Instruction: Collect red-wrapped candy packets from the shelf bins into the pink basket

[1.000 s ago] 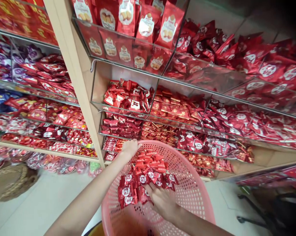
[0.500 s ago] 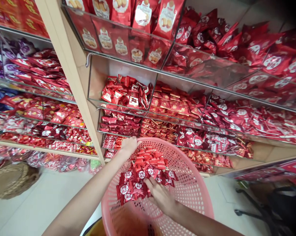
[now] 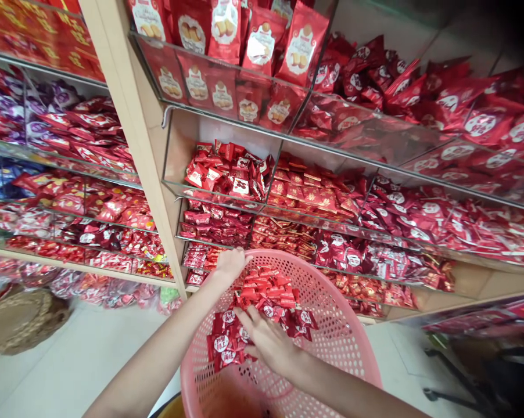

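Note:
A pink perforated plastic basket (image 3: 332, 342) is held up in front of the candy shelves. My left hand (image 3: 229, 264) is closed round its far left rim. Inside lies a heap of small red wrapped candies (image 3: 268, 290), with darker red packets bearing white round labels (image 3: 223, 345) nearer me. My right hand (image 3: 266, 339) lies flat on the pile in the middle, fingers spread over the packets, and I see nothing gripped in it.
Clear acrylic bins (image 3: 227, 174) of red candy packets fill the shelves behind the basket. Taller red biscuit bags (image 3: 262, 40) stand on the top tier. A beige shelf upright (image 3: 144, 168) splits two racks. A woven basket (image 3: 18, 319) sits on the floor at left.
My right hand has slid forward and to the left across the pile, further into the candies. My left hand keeps its hold on the rim. The view has shifted slightly.

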A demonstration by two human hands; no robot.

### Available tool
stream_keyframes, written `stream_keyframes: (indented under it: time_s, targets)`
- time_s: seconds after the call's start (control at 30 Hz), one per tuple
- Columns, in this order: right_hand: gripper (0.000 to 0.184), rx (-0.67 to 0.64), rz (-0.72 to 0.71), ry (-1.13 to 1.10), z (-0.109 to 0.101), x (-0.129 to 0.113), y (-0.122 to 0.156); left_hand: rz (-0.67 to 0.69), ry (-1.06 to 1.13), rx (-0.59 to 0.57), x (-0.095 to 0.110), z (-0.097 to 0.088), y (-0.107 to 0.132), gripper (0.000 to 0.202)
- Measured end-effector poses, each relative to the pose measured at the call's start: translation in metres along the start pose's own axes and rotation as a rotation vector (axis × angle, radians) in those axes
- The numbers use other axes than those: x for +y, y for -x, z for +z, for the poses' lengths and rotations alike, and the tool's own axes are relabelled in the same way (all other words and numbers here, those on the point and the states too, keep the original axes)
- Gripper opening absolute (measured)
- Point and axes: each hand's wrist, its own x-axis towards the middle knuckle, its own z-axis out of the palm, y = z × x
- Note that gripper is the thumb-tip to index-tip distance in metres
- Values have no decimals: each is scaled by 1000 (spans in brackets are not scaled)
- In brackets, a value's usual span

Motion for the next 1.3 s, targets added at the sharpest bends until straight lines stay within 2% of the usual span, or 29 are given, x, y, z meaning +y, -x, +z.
stream_keyframes:
  time_s: [0.07, 0.2, 0.33, 0.57, 0.73, 0.83, 0.9, 0.97, 1.07, 1.17, 1.3]
  targets:
    - [80, -8, 23, -36, 2, 4, 2, 2, 8, 17, 0, 1, 0, 59]
    - [77, -3, 87, -53, 6, 13, 8, 6, 23, 36, -1, 4, -2, 53]
    - [58, 36, 109, -66, 12, 11, 6, 9, 32, 55, -1, 4, -2, 58]
    - [30, 68, 35, 10, 18, 3, -2, -11, 17, 60, 0, 5, -2, 55]
    - [35, 72, 15, 32, 18, 5, 1, -17, 25, 33, -1, 5, -3, 55]
    - [42, 92, 10, 54, 8, 6, 2, -21, 31, 50, -2, 6, -2, 54]
    - [46, 144, 2, 69, -11, 6, 3, -24, 29, 71, -3, 7, -2, 52]
    - [42, 232, 0, 81, -43, 8, 5, -19, 30, 83, -3, 8, -3, 50]
    - [32, 420, -9, 52, -104, 12, 9, -33, 22, 99, -4, 9, -4, 49]
    - [29, 689, -37, 12, -170, 17, 17, -24, 35, 107, -5, 11, -4, 49]
    - [26, 1005, -40, 79, -257, 29, 28, 1, 44, 141, -7, 12, -3, 47]
